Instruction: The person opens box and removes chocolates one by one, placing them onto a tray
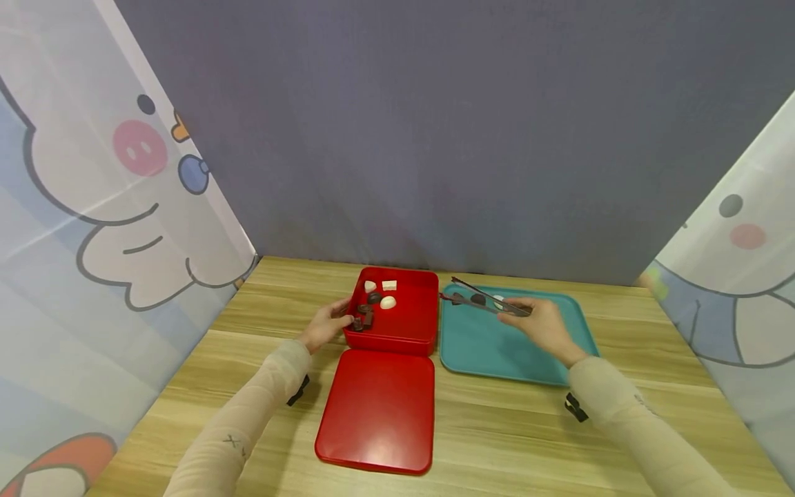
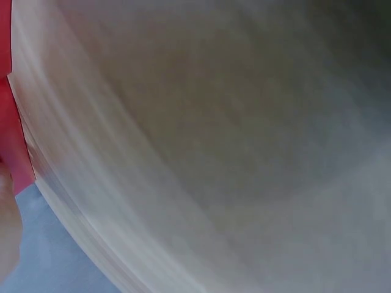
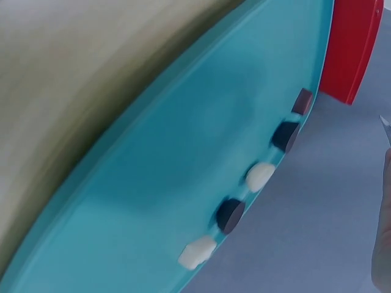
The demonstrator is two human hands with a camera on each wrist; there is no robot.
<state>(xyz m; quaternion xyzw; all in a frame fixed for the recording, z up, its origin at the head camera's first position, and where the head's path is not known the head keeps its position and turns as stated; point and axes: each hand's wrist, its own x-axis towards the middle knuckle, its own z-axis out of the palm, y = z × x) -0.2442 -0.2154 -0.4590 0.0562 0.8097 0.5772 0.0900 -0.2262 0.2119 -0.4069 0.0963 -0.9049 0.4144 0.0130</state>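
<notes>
My right hand [image 1: 542, 328] holds a pair of dark metal tongs [image 1: 486, 301] above the teal tray [image 1: 506, 352]. The tong tips stand apart near the tray's left edge, with nothing visible between them. Along the tray's far edge lie dark chocolates [image 3: 230, 215] and white chocolates [image 3: 261, 176]. On the left, my left hand [image 1: 324, 326] grips the side wall of an open red box [image 1: 410, 324], thumb over the rim. Inside the box, white chocolates [image 1: 388, 302] and dark chocolates [image 1: 369, 319] sit toward the left. The left fingertips are partly hidden.
A flat red lid [image 1: 377, 414] lies on the wooden table [image 1: 497, 442] just in front of the box. Behind the table rises a grey wall panel [image 1: 435, 138]. Printed cartoon sheets [image 1: 81, 207] hang at both sides.
</notes>
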